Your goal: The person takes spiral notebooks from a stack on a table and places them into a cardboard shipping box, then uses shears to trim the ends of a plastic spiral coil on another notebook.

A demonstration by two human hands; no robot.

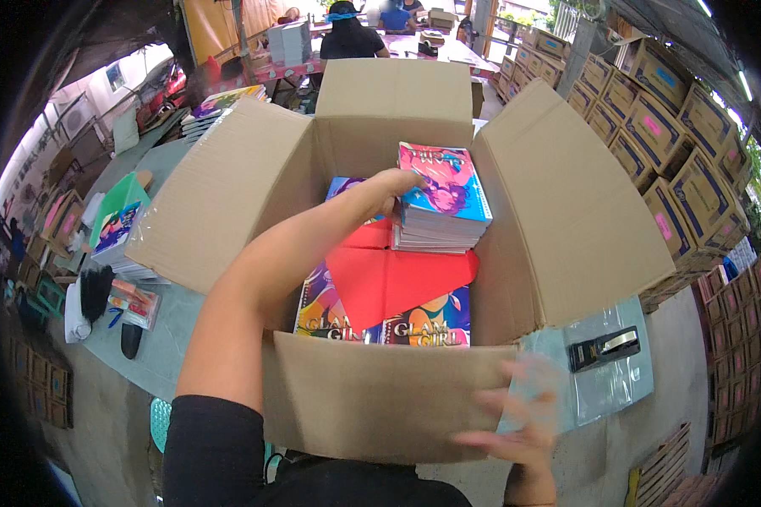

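Note:
An open cardboard box (380, 397) stands in front of me, its flaps spread outward. My left hand (397, 188) reaches inside and grips the left edge of a tall stack of comic-style booklets (448, 198), thumb on top and other fingers largely hidden. This stack sits in the box's far right part. A red sheet (389, 279) lies over nearer booklets (431, 325), and another colourful cover (344, 186) shows partly behind my left forearm. My right hand (516, 414), blurred, hangs with spread fingers by the front flap's right end, seemingly holding nothing.
A black tape dispenser (604, 348) lies on the table to the right. On the left are booklets (120, 232) by a green container (127, 198) and a pouch (139, 304). Stacked cartons (651, 127) line the right side. A person in black (353, 38) sits beyond the box.

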